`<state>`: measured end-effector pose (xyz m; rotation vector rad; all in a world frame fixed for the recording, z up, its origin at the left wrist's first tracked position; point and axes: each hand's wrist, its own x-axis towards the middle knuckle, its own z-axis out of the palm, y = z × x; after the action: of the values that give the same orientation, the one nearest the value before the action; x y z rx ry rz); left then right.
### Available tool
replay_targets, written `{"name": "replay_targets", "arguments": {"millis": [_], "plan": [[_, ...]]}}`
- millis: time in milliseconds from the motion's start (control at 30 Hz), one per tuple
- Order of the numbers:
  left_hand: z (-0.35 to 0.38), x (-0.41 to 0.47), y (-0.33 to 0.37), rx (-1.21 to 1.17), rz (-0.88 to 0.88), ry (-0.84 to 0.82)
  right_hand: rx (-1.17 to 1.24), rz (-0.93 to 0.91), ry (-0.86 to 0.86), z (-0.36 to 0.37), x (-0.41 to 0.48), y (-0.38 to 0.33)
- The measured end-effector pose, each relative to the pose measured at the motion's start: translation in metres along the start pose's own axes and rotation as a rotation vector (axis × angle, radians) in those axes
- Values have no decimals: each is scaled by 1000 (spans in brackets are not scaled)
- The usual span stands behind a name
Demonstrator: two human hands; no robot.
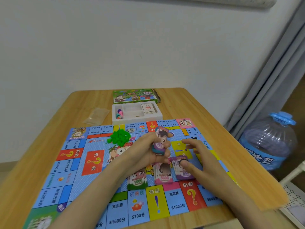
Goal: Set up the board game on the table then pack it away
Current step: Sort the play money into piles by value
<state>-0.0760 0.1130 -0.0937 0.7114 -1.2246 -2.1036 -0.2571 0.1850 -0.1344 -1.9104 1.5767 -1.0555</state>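
Nearest on the desk [33, 156], the board [74, 171] is spread flat, with its near-edge print readable from the person's side. Three note piles are laid side by side on it: a green pile [137, 180], a pink pile [163, 174] and a purple pile [183, 173]. Each lies flat, long axis running near to far, numerals at the near end. The purple pile is pressed by one digit of the right hand [196, 156], whose fingers are spread. A wad [159, 139] is gripped roughly upright in the left hand [143, 152]. Beyond, green houses [119, 138] are heaped. Farther off, tokens [119, 113] and cards [148, 107] are left in the tray [158, 116], before the box [133, 95]. Set-up is judged partly done; packing away is not yet begun.
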Motion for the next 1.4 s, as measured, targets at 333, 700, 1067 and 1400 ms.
{"name": "replay_targets", "arguments": {"millis": [333, 700, 1067, 1400], "plan": [[-4, -3, -3, 180, 54, 9, -20, -237, -3, -2, -2, -6], [-2, -3, -3, 271, 40, 24, -21, -309, 200, -3, -1, -3], [-11, 2, -6, 213, 93, 75, 392, 47, 275, -6, 3, -1], [-11, 2, -6, 234, 102, 68, 0, 3, 167, 0, 2, -3]]}}
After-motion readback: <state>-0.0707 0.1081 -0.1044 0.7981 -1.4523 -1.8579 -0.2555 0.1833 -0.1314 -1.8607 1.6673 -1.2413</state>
